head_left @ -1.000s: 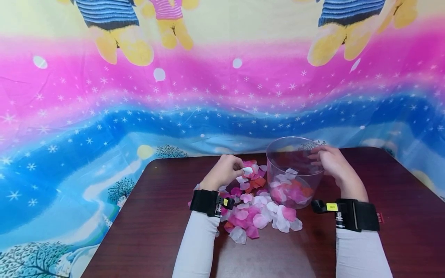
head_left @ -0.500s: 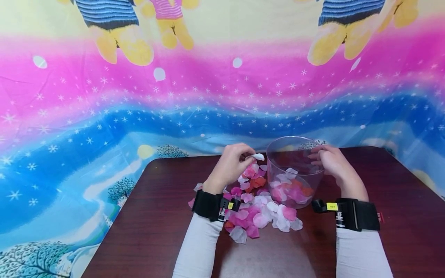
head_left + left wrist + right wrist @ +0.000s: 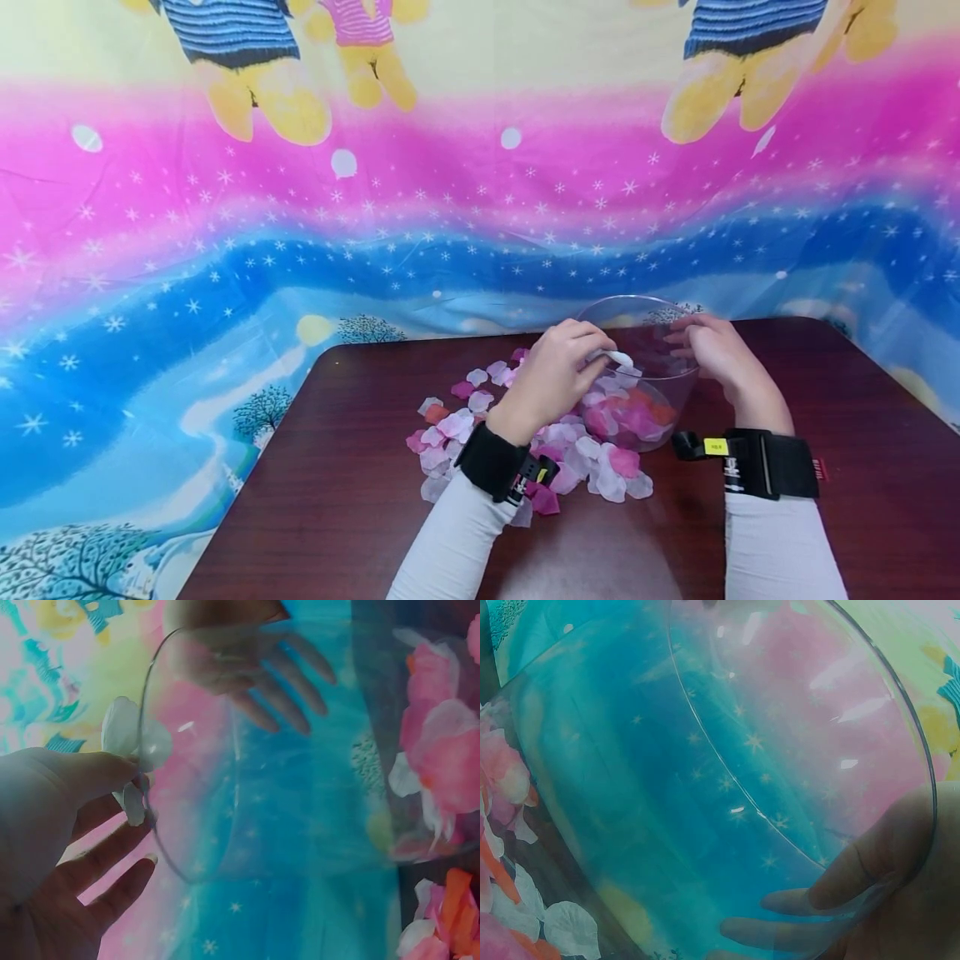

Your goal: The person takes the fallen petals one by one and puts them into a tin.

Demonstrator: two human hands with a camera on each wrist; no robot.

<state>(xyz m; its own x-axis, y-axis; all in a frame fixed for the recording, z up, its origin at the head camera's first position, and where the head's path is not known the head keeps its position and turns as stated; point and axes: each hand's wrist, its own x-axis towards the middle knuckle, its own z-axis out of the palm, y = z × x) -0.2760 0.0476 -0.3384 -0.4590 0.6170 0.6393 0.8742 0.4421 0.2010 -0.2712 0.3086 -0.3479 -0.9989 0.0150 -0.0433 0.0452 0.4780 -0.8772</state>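
A clear plastic bucket [image 3: 678, 396] stands upright on the table with pink, white and red artificial petals [image 3: 626, 414] inside. In the head view my left hand [image 3: 557, 367] is at its near left rim, pinching white petals [image 3: 621, 359] between thumb and fingers. The left wrist view shows these white petals [image 3: 120, 727] right at the rim, with the other fingers loosely spread. My right hand [image 3: 716, 346] rests against the bucket's right side, its fingers fairly straight and seen through the clear wall. Exactly where its thumb touches is hard to tell.
A pile of loose petals [image 3: 453, 423] spreads over the dark wooden table [image 3: 315, 500], left of and in front of the bucket, partly hidden by my left forearm. Behind the table hangs a printed backdrop cloth [image 3: 450, 183].
My left hand has lifted from the petal pile and moved right to the bucket's rim, carrying the white petals. My right hand and the bucket have stayed in place.
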